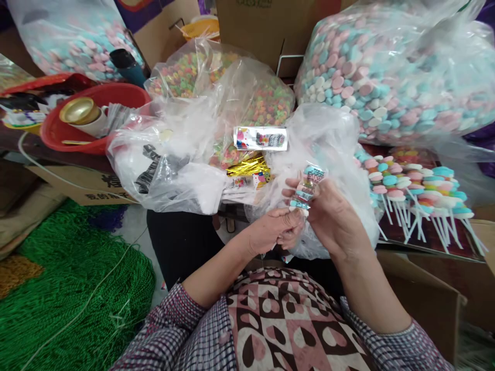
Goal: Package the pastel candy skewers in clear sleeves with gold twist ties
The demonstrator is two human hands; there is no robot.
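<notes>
A clear printed candy wrapper (311, 178) stands tilted between my two hands, over a white plastic bag (325, 129). My left hand (284, 226) pinches its lower end with closed fingers. Around the wrapper's right side my right hand (332, 216) curls its thumb and fingers. Pink and blue show through the wrapper, but I cannot tell print from contents. What looks like a short white stick tip shows under my left hand. Just beyond my hands lie a stack of silvery printed wrappers (261, 139) and a bundle of gold twist ties (249, 167).
Marshmallow lollipops (421, 188) with white sticks lie at right, below a big bag of marshmallows (386, 82). Bags of gummy rings (266, 100) stand behind. At left are a red basin (95, 98) holding a cup and green cords (77, 278) on the floor.
</notes>
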